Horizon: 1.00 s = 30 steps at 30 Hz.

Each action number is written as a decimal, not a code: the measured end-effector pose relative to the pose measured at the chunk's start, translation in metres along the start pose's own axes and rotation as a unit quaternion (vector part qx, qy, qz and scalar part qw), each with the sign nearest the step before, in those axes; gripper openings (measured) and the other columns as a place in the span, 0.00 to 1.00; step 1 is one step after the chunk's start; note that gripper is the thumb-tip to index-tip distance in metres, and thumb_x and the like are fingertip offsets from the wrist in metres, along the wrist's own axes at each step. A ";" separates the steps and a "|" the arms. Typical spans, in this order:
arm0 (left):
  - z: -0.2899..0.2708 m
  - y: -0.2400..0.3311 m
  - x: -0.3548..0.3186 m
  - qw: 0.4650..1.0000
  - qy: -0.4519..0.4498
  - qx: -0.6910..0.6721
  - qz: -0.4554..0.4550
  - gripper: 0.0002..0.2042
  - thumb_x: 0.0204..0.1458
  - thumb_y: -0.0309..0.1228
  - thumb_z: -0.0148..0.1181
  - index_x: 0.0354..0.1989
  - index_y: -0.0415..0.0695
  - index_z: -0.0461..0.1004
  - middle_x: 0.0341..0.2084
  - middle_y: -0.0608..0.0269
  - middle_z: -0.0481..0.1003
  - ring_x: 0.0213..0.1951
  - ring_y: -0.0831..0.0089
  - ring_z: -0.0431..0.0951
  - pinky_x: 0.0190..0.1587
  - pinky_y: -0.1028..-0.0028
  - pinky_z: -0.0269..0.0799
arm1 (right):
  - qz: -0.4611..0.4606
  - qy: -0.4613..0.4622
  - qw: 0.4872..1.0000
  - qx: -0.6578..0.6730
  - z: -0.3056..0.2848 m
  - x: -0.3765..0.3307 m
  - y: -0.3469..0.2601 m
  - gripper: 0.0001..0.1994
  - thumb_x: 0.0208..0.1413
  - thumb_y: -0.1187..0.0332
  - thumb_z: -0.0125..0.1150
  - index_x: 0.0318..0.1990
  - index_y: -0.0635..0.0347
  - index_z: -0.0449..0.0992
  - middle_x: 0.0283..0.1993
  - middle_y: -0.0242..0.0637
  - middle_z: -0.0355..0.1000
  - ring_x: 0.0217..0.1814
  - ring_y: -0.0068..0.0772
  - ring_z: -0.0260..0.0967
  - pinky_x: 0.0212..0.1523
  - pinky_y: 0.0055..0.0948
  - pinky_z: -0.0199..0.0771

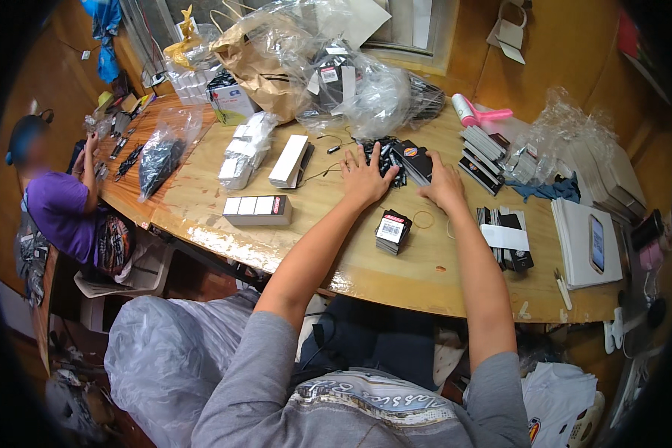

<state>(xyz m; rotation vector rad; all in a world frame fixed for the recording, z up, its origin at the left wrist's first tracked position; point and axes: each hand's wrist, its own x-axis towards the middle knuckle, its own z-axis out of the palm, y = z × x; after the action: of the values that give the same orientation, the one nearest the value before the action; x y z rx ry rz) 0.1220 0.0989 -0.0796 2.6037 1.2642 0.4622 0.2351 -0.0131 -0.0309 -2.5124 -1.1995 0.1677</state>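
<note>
Black tags (pixel 413 160) toward the far edge of the worktop (pixel 425 276) seem stiff, slippery, best gripped by their sides, right hand (pixel 446 187) holding them, left hand (pixel 365 181) wide beside cords (pixel 386 153).

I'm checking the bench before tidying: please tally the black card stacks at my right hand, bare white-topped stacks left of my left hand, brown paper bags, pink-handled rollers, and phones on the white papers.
Black card stack: 1
Bare white-topped stacks: 2
Brown paper bag: 1
Pink-handled roller: 1
Phone: 1
Total: 6

probably a small workshop: tag stacks (pixel 411 158), plastic bags (pixel 163 158), long wooden table (pixel 418 265)
</note>
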 end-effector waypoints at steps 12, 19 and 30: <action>0.009 0.027 0.030 0.967 -0.120 -0.215 0.069 0.30 0.47 0.57 0.32 0.58 0.59 0.48 0.57 0.49 0.45 0.58 0.41 0.34 0.57 0.53 0.31 | 0.010 0.096 0.979 0.177 -0.019 0.028 0.064 0.33 0.21 0.62 0.63 0.43 0.51 0.60 0.37 0.46 0.68 0.39 0.44 0.66 0.40 0.33 0.64; -0.063 -0.013 -0.002 0.808 -0.217 -0.528 0.144 0.29 0.52 0.51 0.33 0.58 0.45 0.44 0.56 0.57 0.50 0.58 0.68 0.46 0.58 0.69 0.38 | -0.064 0.043 0.951 0.299 -0.088 -0.028 0.040 0.29 0.31 0.70 0.62 0.46 0.56 0.59 0.33 0.41 0.63 0.29 0.25 0.62 0.29 0.22 0.63; -0.197 -0.155 -0.110 0.975 0.001 -0.128 0.183 0.38 0.28 0.32 0.67 0.52 0.41 0.54 0.44 0.54 0.64 0.49 0.63 0.62 0.51 0.69 0.56 | -0.169 -0.197 0.803 0.537 -0.066 -0.105 -0.111 0.33 0.35 0.63 0.64 0.49 0.57 0.53 0.38 0.41 0.64 0.35 0.29 0.64 0.32 0.24 0.66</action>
<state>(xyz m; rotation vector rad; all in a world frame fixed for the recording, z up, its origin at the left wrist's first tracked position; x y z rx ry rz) -0.1268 0.1164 0.0336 2.6067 0.6663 0.6405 0.1041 -0.0465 0.0657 -1.2683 -1.1684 0.9968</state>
